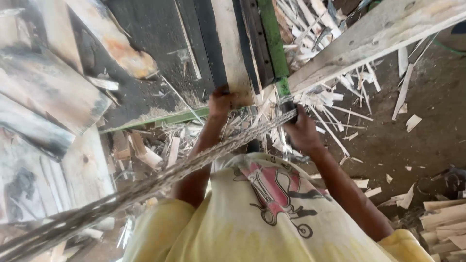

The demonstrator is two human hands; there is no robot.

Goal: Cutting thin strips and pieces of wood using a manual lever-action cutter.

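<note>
As the view looks down over a yellow shirt, weathered panels lie stacked at the far left beside a dark work surface edged by a green frame. On that surface lies the pale board, running lengthwise away from the person between dark strips, with its near end at the table's edge. The left hand is closed over this near end, fingers wrapped onto the edge, thumb hidden. A long grey strip, blurred and ridged along its length, runs slantwise from the lower left up to the right hand. That hand is clenched around the strip's upper end and a dark piece just below a green rail; whether it holds one or both cannot be told. Further right, a pale beam slants overhead, slivers and offcuts litter the earth floor, and cut pieces are piled at the lower right.

Judged from these positions, the step in hand is steadying the board's end against the table while the other hand keeps the strip taut. Any further shift of the board would call for a firm two-handed hold, with the left fingers kept off the dark strips and the grey strip clear of the forearm it crosses.
</note>
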